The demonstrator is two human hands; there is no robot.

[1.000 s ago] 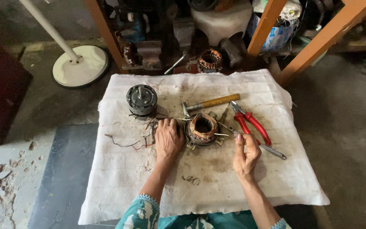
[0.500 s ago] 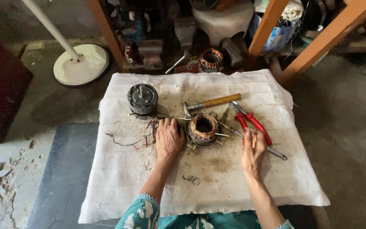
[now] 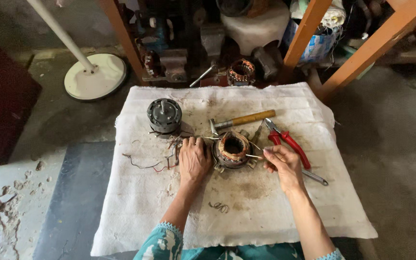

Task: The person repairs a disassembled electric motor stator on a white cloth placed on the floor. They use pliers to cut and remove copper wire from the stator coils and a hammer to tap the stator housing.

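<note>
A round motor stator (image 3: 232, 149) with copper windings lies in the middle of a stained white cloth (image 3: 246, 212). My left hand (image 3: 193, 159) rests flat against its left side, fingers on the rim. My right hand (image 3: 281, 161) sits just right of it and pinches a thin pale strip (image 3: 253, 156) that sticks out of the stator. Loose red and dark wires (image 3: 152, 163) trail off to the left of my left hand.
A grey motor housing (image 3: 164, 115) stands at the cloth's back left. A wooden-handled hammer (image 3: 242, 119), red-handled pliers (image 3: 287, 142) and a metal tool (image 3: 315, 177) lie right of the stator. A fan base (image 3: 95, 76), another stator (image 3: 240, 72) and orange table legs stand behind.
My right hand has moved up and left toward the stator and closed its fingers on the thin strip. My left hand has stayed on the stator's left side.
</note>
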